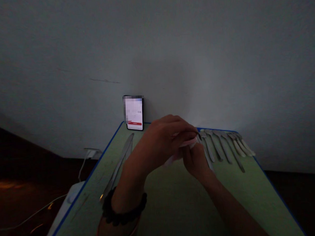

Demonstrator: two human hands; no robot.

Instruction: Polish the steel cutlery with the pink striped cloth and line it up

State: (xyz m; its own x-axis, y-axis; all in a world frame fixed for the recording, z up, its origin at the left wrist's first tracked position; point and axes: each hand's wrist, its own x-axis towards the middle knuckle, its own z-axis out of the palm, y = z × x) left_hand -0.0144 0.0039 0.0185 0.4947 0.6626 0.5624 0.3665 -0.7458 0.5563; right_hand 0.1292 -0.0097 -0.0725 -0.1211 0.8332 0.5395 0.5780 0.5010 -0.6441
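Observation:
My left hand (169, 133), with a dark beaded bracelet (124, 210) at the wrist, is closed on a pale pink cloth or tissue (189, 142). Right beside it, my right hand (196, 160) is closed too, its fingers against the same cloth. Whatever else it may hold is hidden by the fingers and the dim light. Just right of the hands lies a row of several spoons (217, 147) and forks, some with white handles (241, 147). Left of my left forearm, table knives (120, 160) lie lengthwise on the table.
The light green table (173, 207) has a blue edge and stands against a grey wall (165, 45). A lit phone (134, 113) leans upright on the wall at the back left. Beyond the left edge are a white plug (91, 153), a cable (34, 215) and a white box-like object (69, 200).

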